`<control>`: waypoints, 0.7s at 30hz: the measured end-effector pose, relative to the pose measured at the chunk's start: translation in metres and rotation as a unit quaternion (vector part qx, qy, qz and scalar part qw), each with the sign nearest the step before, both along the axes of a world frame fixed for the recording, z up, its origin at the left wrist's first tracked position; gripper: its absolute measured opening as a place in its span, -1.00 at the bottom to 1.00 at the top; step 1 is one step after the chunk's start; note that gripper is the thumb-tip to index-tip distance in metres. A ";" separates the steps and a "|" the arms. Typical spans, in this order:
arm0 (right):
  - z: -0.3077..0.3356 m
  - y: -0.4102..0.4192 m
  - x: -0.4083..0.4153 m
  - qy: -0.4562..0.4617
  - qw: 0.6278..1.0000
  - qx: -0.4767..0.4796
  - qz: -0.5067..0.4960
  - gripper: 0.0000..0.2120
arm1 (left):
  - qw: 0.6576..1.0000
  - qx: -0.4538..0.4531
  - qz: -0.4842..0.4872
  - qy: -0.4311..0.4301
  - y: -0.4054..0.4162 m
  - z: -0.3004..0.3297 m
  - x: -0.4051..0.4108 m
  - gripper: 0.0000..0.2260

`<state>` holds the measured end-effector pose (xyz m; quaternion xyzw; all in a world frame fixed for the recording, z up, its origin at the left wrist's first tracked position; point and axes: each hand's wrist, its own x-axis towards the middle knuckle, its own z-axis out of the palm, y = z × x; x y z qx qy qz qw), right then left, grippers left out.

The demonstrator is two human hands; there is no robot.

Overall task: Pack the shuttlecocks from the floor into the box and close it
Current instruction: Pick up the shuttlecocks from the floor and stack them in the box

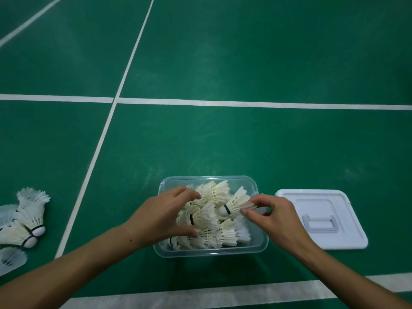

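Left hand [165, 216]: I see its fingers curled down over the heap of white feather shuttlecocks [207, 221] in the box, pressing or gripping them; I cannot tell which.
Right hand [272, 214]: fingertips pinch the feather skirt of one white shuttlecock with a black band [235, 202], cork toward 9 o'clock, long axis left to right.
Clear rectangular plastic box [209, 253]: directly under both hands, nearly full.
Loose white shuttlecocks on the floor [24, 221]: at 9 o'clock, well apart from the box; my left hand is nearer.
White plastic lid with handle [321, 219]: flat at 3 o'clock, just beside the box.
Green court floor [245, 63]: white lines toward 12 o'clock.
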<state>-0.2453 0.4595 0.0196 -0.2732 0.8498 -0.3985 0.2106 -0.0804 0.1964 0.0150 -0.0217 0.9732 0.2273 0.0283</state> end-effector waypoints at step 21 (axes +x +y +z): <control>-0.038 -0.032 0.038 -0.015 0.993 0.081 0.085 -0.76 | 0.996 -0.084 0.015 0.033 0.020 -0.030 -0.014 -0.44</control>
